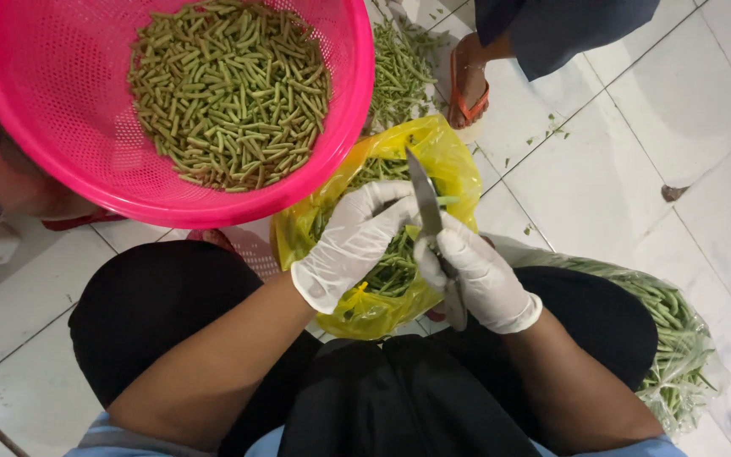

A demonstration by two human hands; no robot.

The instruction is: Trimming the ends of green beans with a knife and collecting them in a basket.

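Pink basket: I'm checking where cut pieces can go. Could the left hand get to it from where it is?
Probably yes. The left hand holds a bean over the yellow bag, and the pink basket sits just up and left of it, its rim close by with nothing between them.

Pink perforated basket of green bean pieces, yellow bag, white gloves on left hand and right hand, white tiled floor
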